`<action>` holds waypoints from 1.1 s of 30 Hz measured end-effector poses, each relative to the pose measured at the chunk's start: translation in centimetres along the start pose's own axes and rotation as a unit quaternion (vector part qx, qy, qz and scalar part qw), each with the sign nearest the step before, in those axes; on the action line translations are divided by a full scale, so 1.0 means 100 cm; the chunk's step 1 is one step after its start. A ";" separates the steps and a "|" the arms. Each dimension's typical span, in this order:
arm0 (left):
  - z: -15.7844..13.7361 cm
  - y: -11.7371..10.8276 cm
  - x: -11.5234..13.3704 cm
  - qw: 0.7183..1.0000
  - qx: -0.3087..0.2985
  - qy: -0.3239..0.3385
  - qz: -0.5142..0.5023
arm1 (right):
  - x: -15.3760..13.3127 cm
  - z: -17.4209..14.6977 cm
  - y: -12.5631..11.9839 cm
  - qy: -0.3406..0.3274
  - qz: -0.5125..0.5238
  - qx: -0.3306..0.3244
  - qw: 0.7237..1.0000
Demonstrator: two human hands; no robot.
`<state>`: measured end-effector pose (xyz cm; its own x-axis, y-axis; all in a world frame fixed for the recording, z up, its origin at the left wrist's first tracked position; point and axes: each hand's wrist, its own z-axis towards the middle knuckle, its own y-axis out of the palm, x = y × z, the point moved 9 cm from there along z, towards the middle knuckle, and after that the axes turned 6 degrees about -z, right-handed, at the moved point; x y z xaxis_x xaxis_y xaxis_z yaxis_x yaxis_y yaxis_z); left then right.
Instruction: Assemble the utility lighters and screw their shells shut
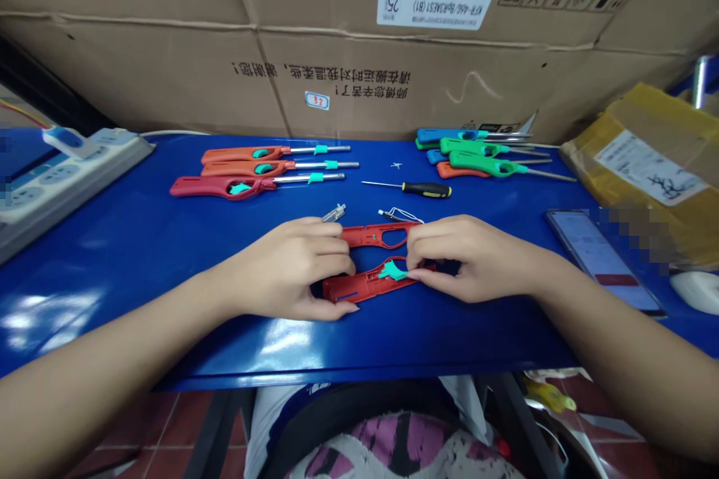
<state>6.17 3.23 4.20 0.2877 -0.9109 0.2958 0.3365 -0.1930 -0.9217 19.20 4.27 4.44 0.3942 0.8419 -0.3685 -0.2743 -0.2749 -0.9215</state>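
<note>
My left hand (pixel 295 266) grips the left end of a red lighter-handle half (pixel 359 286), thumb along its near edge. Its hollow inner side faces up, with a teal trigger (pixel 392 270) lying in it. At the trigger's right edge my right hand (pixel 469 258) pinches with thumb and index finger; the fingertips partly hide what they hold. Just beyond lies the other red handle half (pixel 371 236), also hollow side up, its ends covered by my hands. A clear plastic lighter part (pixel 335 213) and a small igniter with a white wire (pixel 393 215) lie behind the halves.
Several orange and red lighters (pixel 241 168) lie at back left, several green and blue ones (pixel 483 153) at back right. A screwdriver (pixel 427 189) sits between. A power strip (pixel 67 172) stands left; a phone (pixel 601 258) and yellow-taped parcel (pixel 645 172) are right. Cardboard (pixel 337 45) walls the back.
</note>
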 end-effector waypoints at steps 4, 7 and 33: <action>-0.001 0.000 -0.004 1.000 -0.002 -0.006 0.001 | 0.001 0.000 0.001 0.004 0.002 -0.005 1.000; -0.001 -0.001 -0.004 1.000 -0.003 -0.006 -0.002 | 0.004 0.001 0.006 0.017 -0.021 -0.019 0.999; -0.002 0.003 -0.008 1.000 -0.012 -0.015 -0.003 | -0.006 -0.002 0.007 -0.021 -0.168 -0.015 0.985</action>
<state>5.83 3.83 3.61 0.3126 -0.8985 0.3083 0.3160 -0.2078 -0.9257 18.96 3.52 3.97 0.4209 0.9064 -0.0368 -0.1075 0.0096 -0.9942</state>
